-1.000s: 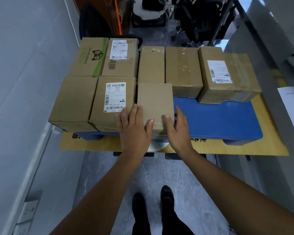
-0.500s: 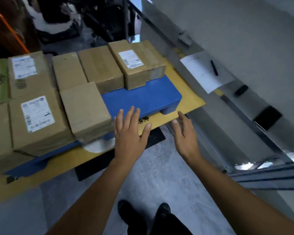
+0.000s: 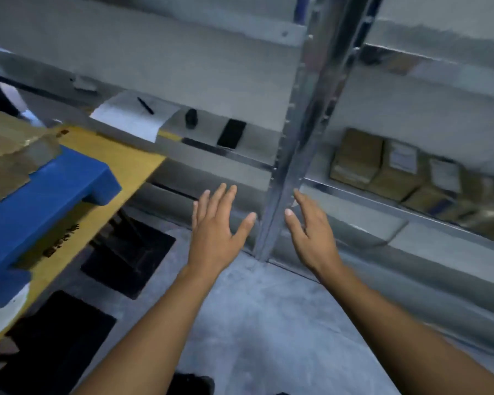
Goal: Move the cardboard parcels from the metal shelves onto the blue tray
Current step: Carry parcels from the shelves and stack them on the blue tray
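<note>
Both of my hands hang in the air in front of the metal shelves [image 3: 285, 166], fingers straight and holding nothing. My left hand [image 3: 217, 232] is just left of the shelf's upright post; my right hand [image 3: 311, 232] is just right of it. Several cardboard parcels [image 3: 382, 166], some with white labels, sit on a shelf at the right, beyond my right hand. The blue tray [image 3: 46, 195] lies at the left on a yellow board [image 3: 120, 158], with one taped parcel [image 3: 9, 155] showing on it at the frame's edge. The picture is blurred by motion.
On the left shelf section lie a white sheet of paper [image 3: 131, 115] with a pen [image 3: 145, 105], a small black object [image 3: 191, 118] and a black phone-like slab [image 3: 231, 134]. Grey floor lies below; dark supports stand under the yellow board.
My hands have left the plain parcel set on the blue tray. My view and both hands have swung right, from the tray to the metal shelves.
</note>
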Available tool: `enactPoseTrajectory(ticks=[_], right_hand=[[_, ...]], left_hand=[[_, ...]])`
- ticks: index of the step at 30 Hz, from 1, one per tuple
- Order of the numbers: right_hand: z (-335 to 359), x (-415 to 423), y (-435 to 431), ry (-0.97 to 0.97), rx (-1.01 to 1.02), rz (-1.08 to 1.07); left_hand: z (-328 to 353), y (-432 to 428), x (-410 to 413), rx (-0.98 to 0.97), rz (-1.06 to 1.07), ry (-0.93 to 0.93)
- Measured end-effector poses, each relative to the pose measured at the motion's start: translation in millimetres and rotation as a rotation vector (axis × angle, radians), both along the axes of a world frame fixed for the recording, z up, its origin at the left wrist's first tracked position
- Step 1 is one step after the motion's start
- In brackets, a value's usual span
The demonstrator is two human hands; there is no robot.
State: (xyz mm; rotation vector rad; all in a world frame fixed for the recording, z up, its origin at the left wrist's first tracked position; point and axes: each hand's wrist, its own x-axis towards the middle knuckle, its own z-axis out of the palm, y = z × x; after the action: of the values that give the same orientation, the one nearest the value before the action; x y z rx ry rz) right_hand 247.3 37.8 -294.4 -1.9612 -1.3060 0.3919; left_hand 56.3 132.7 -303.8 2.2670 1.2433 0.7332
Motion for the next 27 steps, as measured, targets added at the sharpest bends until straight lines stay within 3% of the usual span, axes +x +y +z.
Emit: enactPoseTrajectory(ticks=[7, 15, 27], right_hand=[[31, 154, -193, -0.112, 0.010, -0.292], [27, 266, -393, -0.110, -0.035, -0.712], [30, 440, -594, -0.108, -0.013, -1.147]], left_hand=[[12, -139, 189, -0.029, -0.315, -0.012], [19, -281, 370, -0.055, -0.727, 0.005], [30, -457, 621, -0.096, -1.140, 0.000]])
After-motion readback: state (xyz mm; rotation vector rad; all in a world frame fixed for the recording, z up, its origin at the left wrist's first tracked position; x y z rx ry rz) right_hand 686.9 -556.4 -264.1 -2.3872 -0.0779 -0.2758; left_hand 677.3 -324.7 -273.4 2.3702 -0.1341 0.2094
